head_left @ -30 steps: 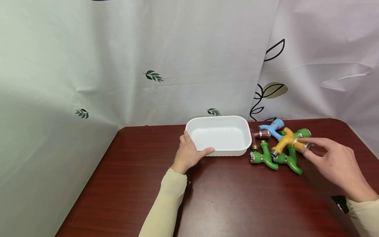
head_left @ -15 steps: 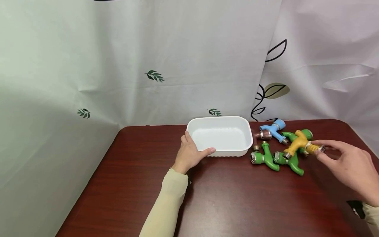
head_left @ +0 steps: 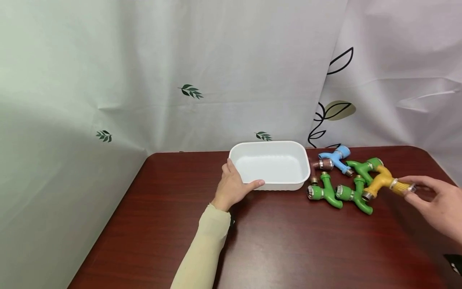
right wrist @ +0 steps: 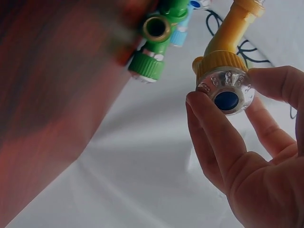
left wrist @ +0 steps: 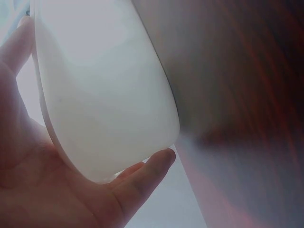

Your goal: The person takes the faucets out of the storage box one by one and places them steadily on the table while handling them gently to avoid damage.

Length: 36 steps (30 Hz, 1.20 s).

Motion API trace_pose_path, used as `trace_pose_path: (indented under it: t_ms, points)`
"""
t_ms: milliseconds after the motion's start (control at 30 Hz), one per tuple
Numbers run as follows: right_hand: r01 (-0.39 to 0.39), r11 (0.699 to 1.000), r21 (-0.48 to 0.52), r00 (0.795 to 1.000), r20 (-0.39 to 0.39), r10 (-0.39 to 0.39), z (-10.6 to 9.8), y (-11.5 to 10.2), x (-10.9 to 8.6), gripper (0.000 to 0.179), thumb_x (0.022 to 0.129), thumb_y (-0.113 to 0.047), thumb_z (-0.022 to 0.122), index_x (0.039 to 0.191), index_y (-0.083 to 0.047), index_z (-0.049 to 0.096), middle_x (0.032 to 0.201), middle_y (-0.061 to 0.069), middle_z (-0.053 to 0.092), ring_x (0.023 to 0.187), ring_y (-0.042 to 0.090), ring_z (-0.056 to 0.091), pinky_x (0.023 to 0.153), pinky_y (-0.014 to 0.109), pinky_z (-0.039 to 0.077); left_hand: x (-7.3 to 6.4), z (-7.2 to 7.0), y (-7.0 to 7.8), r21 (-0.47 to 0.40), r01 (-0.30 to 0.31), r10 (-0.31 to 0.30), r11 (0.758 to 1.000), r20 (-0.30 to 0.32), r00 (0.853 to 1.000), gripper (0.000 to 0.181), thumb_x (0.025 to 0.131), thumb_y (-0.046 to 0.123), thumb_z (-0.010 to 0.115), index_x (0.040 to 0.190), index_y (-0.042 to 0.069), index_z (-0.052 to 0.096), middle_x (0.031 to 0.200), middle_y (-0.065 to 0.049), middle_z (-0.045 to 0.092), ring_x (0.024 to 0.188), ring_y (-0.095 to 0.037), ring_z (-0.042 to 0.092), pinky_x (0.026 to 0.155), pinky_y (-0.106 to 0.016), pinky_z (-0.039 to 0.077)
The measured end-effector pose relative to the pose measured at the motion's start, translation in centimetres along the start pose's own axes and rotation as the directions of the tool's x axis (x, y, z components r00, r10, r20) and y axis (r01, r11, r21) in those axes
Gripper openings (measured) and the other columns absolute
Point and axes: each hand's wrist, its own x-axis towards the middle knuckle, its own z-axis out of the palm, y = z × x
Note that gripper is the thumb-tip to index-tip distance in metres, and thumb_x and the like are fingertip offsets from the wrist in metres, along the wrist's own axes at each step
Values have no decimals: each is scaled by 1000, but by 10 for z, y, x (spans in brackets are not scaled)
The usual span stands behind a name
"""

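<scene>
My right hand (head_left: 438,204) pinches the ribbed knob of a yellow tap (head_left: 383,180) between thumb and fingers, at the right of the table. In the right wrist view the knob's clear cap with a blue centre shows between the fingertips. Three green taps (head_left: 329,192) lie close by, one partly covered by the yellow one in the head view. My left hand (head_left: 232,186) grips the near left corner of a white plastic tub (head_left: 283,186), thumb along its front wall and fingers at its left side. The tub stands upright with nothing in it.
Behind the green taps lie a blue tap (head_left: 335,157) and a brown tap (head_left: 320,164), the brown one close to the tub's right side. The dark red wooden table (head_left: 281,241) ends at the back against a pale leaf-print curtain (head_left: 223,80).
My right hand has moved right with the yellow tap, away from the tub, uncovering more of the green taps. The left hand keeps its hold on the tub.
</scene>
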Motion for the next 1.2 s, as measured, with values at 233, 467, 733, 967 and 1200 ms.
trace_pose_path:
  t_ms: [233,467,733,967,1200]
  points:
    - [20,997,76,1000,-19,-18,9,57,-4,42,88,15,65,107,-22,67,104,-9,62,89,-28,41,65,-1,38,0,0,0,2,-7,7,1000,-2,1000,137,73,69,77,157,-9,2,152,-29,25,122,-42,51,92,-46,51]
    - [44,995,91,999,-30,-41,5,50,-7,43,89,17,60,104,-23,67,99,-42,43,86,-27,40,65,-1,37,1,-1,0,1,-14,14,1000,-7,1000,136,73,69,77,157,-9,2,151,-29,26,125,-42,48,94,-46,50]
    - [26,995,95,999,-25,-23,0,25,-9,19,79,27,58,93,14,58,94,-45,39,81,-27,38,62,-1,36,1,-1,0,1,-9,9,1000,-1,1000,137,73,69,77,157,-9,2,151,-29,26,125,-42,48,93,-45,50]
    - [11,999,48,1000,12,-12,3,35,-11,22,78,26,62,95,12,60,96,-45,36,82,-30,35,61,0,35,1,-1,0,5,4,-4,1000,8,1000,138,73,70,76,157,-8,1,152,-28,25,126,-40,48,94,-45,50]
    - [-18,998,-59,998,53,21,6,37,-11,28,75,25,68,100,13,62,90,20,66,80,-32,26,58,2,31,1,-1,-1,7,4,-4,1000,10,1000,138,73,71,76,157,-7,0,152,-28,25,126,-40,47,94,-45,50]
